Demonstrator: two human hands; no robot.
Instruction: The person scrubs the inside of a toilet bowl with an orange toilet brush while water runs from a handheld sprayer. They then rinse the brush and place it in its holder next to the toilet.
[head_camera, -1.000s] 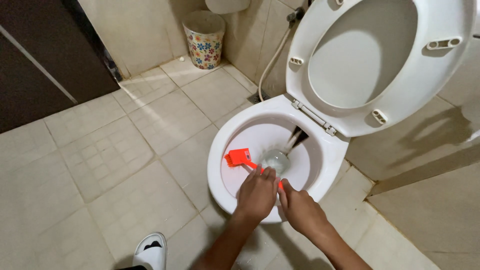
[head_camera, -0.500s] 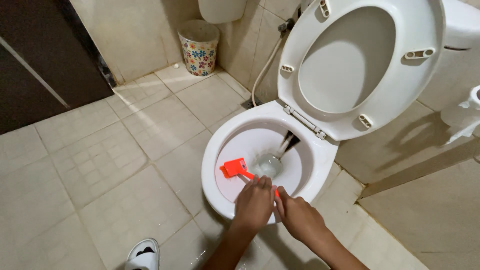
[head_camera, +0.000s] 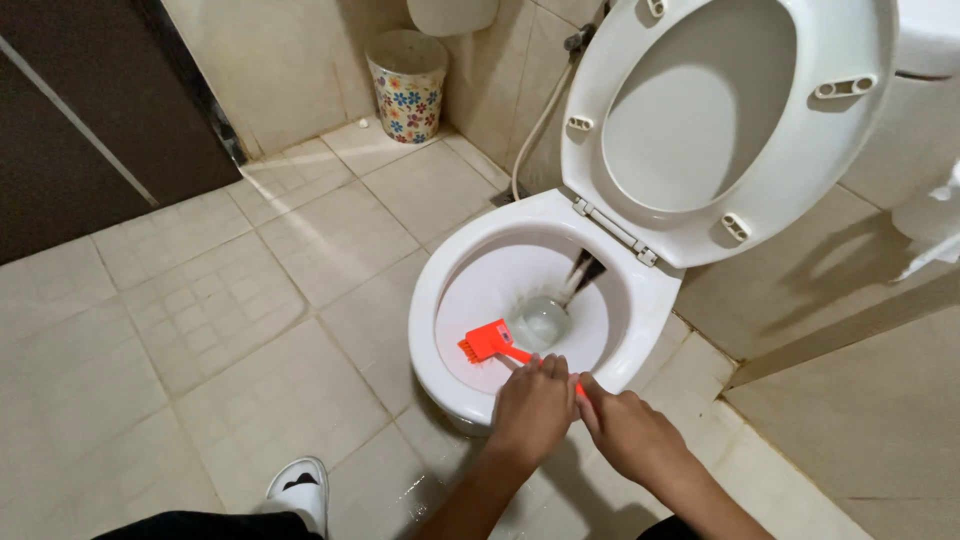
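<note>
The tiled floor (head_camera: 250, 300) is the biggest thing here, pale and a bit wet near my feet. Next is the white toilet (head_camera: 440, 300), smooth and shiny, with its round lid (head_camera: 720, 110) tipped up against the wall. A small flowery bin (head_camera: 408, 85) stands in the corner.

My left hand (head_camera: 530, 410) and right hand (head_camera: 630, 435) are both closed around the thin handle of the orange toilet brush (head_camera: 490, 343). Its bristly head rests down inside the bowl, near the water. I think the brush is light, stiff plastic, and maybe slippery when wet, though my hands hide most of the handle. The far end of the handle is the best place to hold.
</note>
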